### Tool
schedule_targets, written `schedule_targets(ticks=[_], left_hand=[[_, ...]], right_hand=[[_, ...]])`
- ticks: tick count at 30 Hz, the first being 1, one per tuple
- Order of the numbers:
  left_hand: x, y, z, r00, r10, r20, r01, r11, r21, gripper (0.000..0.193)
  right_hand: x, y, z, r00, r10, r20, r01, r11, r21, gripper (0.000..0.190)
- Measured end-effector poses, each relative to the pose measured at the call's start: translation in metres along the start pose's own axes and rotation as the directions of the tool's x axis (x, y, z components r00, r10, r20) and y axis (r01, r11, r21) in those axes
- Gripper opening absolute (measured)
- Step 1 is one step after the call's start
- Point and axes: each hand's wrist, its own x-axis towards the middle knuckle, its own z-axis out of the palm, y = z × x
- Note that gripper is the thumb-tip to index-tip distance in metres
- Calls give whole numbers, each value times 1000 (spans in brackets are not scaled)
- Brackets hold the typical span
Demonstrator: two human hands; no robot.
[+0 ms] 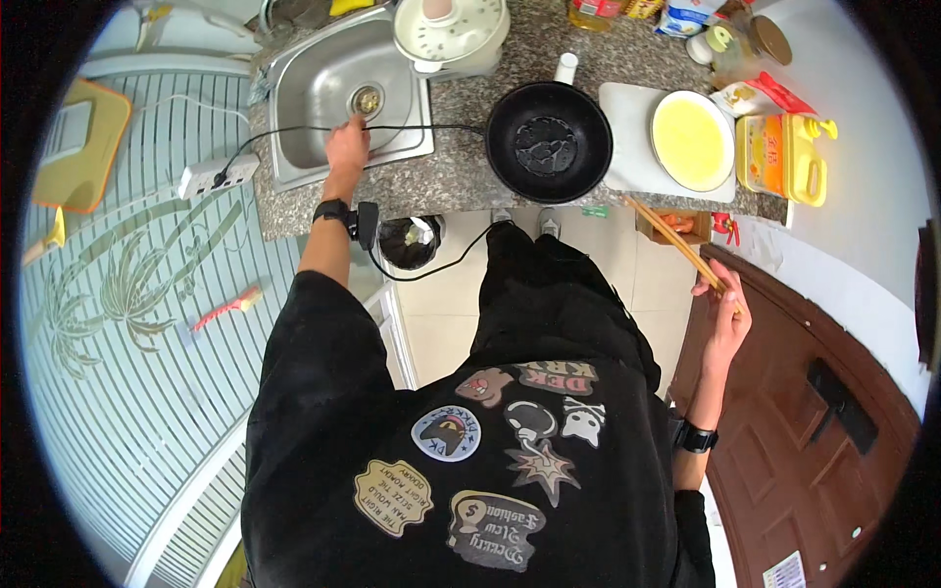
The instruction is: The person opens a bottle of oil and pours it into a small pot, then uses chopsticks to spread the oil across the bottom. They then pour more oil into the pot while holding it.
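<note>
My left hand [347, 151] is over the front of the stainless steel sink [301, 151], its fingers closed about a black power cord [412, 127]. The cord runs from a white power strip [220, 175] across the sink to the black frying pan [507, 165]. A thin clear film, like oil or water, covers the pan's bottom. My right hand [724, 298] grips a pair of long wooden chopsticks [676, 241], tips towards the counter edge. Beyond them, a white plate [656, 154] of smooth yellow liquid, like beaten egg, rests on a white board [625, 140].
A pale lidded pot [452, 37] stands beside the sink. A yellow jug [807, 173] and a red-and-white packet [764, 95] flank the plate. Below the granite counter [459, 176] are a lined bin [393, 246] and a box of carrots [673, 229]. A brown door [794, 353] stands at right.
</note>
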Motion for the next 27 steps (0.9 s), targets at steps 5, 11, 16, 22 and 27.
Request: schedule_targets(ticks=[5, 11, 16, 22, 27], left_hand=[[-31, -4, 2, 998, -48, -43, 42, 989, -139, 31], [-104, 99, -64, 967, -199, 160, 252, 643, -723, 35], [-146, 207, -126, 848, -70, 525, 527, 215, -822, 53], [-149, 248, -130, 846, -2, 533, 507, 315, -803, 82], [-158, 248, -104, 871, 0, 492, 471, 291, -833, 82]], right_hand=[[15, -1, -9, 999, -43, 15, 42, 996, 75, 48], [34, 3, -14, 995, -104, 11, 101, 982, 158, 52], [57, 2, -24, 964, -262, -51, 263, 964, 32, 49], [77, -2, -20, 971, -201, 129, 156, 943, 293, 33], [96, 19, 21, 933, -194, 302, 240, 963, -122, 20]])
